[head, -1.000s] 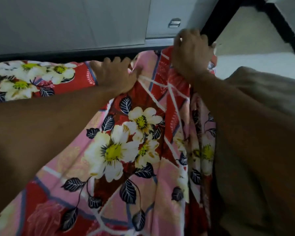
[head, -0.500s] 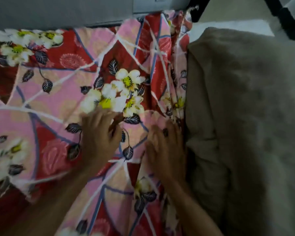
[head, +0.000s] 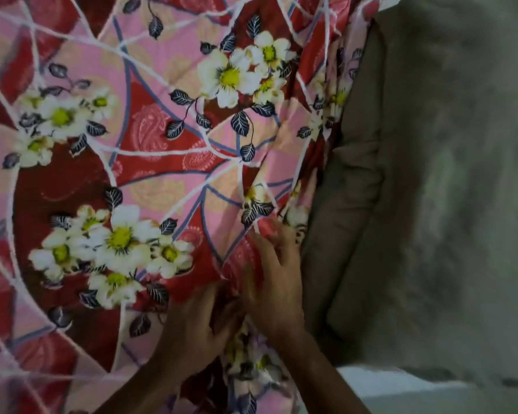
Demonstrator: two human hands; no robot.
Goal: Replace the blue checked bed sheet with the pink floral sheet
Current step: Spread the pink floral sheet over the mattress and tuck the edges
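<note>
The right hand [head: 277,279] has its grip apart. The fingers are spread and fairly straight, lying flat on the sheet [head: 162,174] close to its right edge. The left hand [head: 192,327] sits just beside it, lower and to the left, and the two nearly touch. The left fingers bend toward a fold [head: 231,294] of cloth that rises between the hands. Motion blur hides them, so I cannot tell whether that grip is clamped on the cloth or only resting on it. Both forearms come up from the bottom edge of the view.

The sheet is pink and red, crossed by white and blue lines and printed with dark leaves. It covers the bed over the whole left and middle of the view. It lies mostly flat, with creases running up from the hands toward the top right. A flower cluster [head: 123,240] in white and yellow lies just left of the left hand.

A grey-brown blanket [head: 431,174] is bunched thickly along the sheet's right edge. Its folded border touches the sheet beside the right hand. A pale strip [head: 416,395] shows below the blanket at the bottom right.
</note>
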